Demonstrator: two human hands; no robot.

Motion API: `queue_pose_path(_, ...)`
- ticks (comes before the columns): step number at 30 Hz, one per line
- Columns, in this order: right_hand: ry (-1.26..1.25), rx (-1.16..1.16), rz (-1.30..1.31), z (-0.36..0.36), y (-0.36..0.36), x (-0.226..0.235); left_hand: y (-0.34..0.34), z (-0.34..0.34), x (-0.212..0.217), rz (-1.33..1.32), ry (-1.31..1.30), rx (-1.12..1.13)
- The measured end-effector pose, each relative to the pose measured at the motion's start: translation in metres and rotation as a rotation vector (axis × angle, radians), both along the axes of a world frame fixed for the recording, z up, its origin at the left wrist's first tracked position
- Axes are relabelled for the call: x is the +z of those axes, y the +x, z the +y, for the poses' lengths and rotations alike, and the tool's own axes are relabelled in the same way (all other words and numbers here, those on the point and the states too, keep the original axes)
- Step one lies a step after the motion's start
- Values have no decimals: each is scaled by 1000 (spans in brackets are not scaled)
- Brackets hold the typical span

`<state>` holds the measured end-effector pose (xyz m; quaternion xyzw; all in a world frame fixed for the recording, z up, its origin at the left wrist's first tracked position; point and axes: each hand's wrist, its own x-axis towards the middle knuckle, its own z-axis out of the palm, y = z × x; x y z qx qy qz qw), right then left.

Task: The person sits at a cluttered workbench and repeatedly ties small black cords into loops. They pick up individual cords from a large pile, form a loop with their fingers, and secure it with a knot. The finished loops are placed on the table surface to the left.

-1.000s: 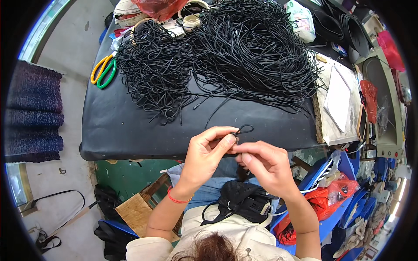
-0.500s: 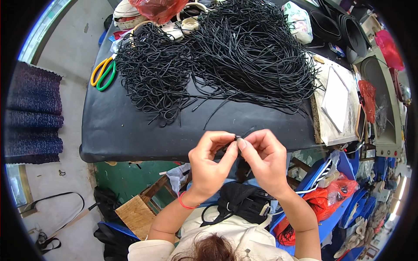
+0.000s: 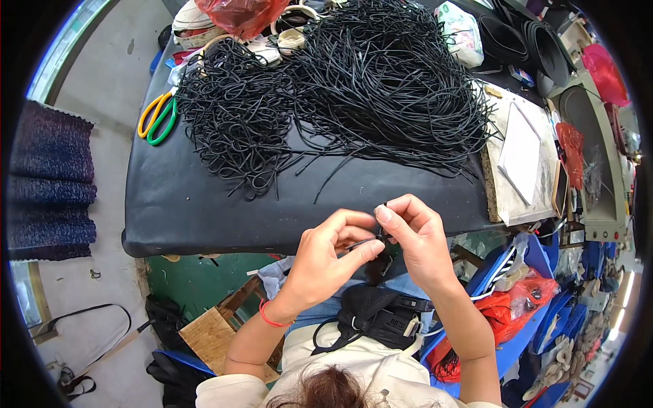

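- Grasping a thin black cord (image 3: 362, 242) with the left hand (image 3: 326, 255), thumb stretched out along it and fingers curled behind.
- Pinching with the right hand (image 3: 422, 241) too, thumb pressed to forefinger, with a small dark tip showing just above the nail.
- Holding the cord between the two hands, close together, about level with the near edge of the desk (image 3: 204, 217) as seen from above; cannot tell how it loops among the fingers.
- Wearing a red bracelet (image 3: 272, 318) on the left wrist.
- Facing, beyond the fingertips, a bare strip of black desk covering, then two heaps side by side: on the left a tangle of looped black cords (image 3: 235, 122), on the right a larger pile of long black cords (image 3: 394, 88), touching each other, with loose ends trailing toward the near edge.
- Lying left of the tangle, scissors (image 3: 174, 109) with one yellow and one green handle, tips hidden.
- Set behind the heaps, a red plastic bag (image 3: 245, 15) and, farther right, a white plastic bag (image 3: 459, 37).
- Resting at the desk's right end, a flat white panel (image 3: 522, 156) on a pale board, with rolled black sheets (image 3: 544, 51) behind.
- Placed below the desk's level, a wooden stool (image 3: 207, 336) to the left and an orange-red plastic bag (image 3: 520, 306) to the right.
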<state>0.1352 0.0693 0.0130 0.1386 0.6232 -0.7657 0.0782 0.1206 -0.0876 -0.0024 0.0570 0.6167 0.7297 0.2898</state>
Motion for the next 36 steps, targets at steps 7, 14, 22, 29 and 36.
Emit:
queue_pose_path(7, -75, -56, -53, 3, 1, -3, 2, 0, -4, -52, 51, 22)
queue_pose_path(14, 7, 142, -13, 9, 5, -1, -1, -1, 2, -58, -52, -104)
queue_pose_path(22, 50, 29, 52, 3, 7, -4, 8, 2, 1, -114, 152, -51)
queue_pose_path(29, 55, -48, -2, 5, 1, -10, 13, 3, -1, -71, 119, -22)
queue_pose_path(36, -19, 101, -4, 17, 12, -6, 4, 4, -11, -20, 153, 2)
